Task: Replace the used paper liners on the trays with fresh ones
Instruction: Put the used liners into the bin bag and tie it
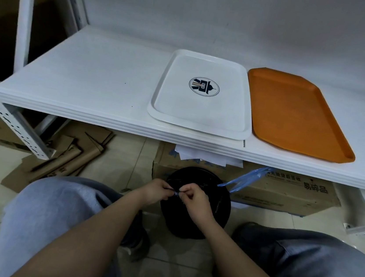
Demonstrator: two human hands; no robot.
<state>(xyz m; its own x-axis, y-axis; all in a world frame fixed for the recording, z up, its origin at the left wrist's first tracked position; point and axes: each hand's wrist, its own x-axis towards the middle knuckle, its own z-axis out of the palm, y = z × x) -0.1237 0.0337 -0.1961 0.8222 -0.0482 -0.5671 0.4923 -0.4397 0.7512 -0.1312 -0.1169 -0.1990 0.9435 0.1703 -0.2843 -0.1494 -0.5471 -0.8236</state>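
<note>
On the white shelf [80,79], well above and beyond the hands, lie two trays side by side with their edges touching: a white tray [201,94] with a round dark logo at its middle, and an orange tray [295,113] to its right. Both look bare inside. Under the shelf edge a few white paper sheets [206,157] stick out on top of a cardboard box [285,192]. Down near the floor the left hand [155,191] and right hand [194,198] meet fingertip to fingertip, each pinched shut on a thin blue strip [176,192] over a black bin [197,200]. A blue plastic handle [244,178] hangs loose to the right. Flattened cardboard [65,149] lies on the tiled floor to the left.
</note>
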